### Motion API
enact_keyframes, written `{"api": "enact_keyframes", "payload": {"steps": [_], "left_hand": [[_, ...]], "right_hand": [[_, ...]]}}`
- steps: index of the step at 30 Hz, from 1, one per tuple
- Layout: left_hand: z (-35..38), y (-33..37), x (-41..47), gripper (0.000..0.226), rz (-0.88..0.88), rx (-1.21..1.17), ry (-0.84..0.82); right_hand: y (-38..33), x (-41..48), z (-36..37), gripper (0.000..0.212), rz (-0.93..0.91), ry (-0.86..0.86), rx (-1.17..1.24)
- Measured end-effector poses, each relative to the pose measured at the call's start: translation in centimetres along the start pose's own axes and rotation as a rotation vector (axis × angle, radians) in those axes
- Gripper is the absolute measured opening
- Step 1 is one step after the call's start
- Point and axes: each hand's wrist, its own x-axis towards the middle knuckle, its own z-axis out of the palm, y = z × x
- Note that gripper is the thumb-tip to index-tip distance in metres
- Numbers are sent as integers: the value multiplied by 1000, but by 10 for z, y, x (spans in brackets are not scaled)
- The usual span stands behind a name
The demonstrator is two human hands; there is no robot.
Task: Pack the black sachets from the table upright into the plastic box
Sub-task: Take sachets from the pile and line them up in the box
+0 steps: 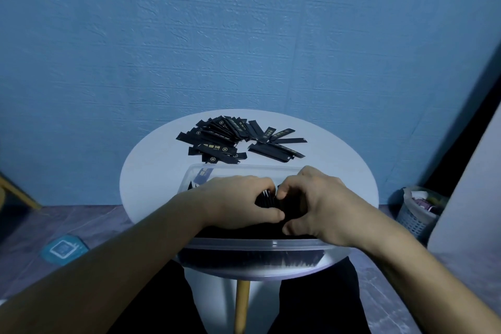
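Note:
A clear plastic box (pixel 245 246) stands at the near edge of the round white table (pixel 151 171). Black sachets (pixel 271 225) stand packed inside it, mostly hidden by my hands. My left hand (pixel 233 202) and my right hand (pixel 317 203) are both in the box, fingers curled round a bunch of upright sachets between them. A loose pile of black sachets (pixel 217 141) with gold print lies on the table behind the box, and a smaller group (pixel 276 148) lies to its right.
A blue wall rises right behind the table. A grey mesh waste basket (pixel 417 211) stands on the floor at the right, beside a pale panel (pixel 471 198). A blue square object (pixel 63 248) lies on the floor at the left. The table's wooden leg (pixel 242 304) is between my knees.

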Motion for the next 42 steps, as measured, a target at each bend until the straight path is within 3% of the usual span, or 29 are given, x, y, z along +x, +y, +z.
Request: {"api": "enact_keyframes", "payload": {"steps": [6,11,17,27,42], "left_hand": [[0,0,2,45,-12,-19,14],[1,1,2,46,-19,-4,16],[1,1,3,50,-19,-2,20],[2,-2,1,49,6,21,7],[-5,5,-5,91,15,-26,-55]], "right_hand": [[-10,-12,-8,34,-45,186,-399],[-12,-12,-6,20,-16,195,-446],[-12,-14,-6,31,52,155,-257],[-9,-22,-9,27,58,68,-24],[-1,-24,-16,19,1,-81,163]]}}
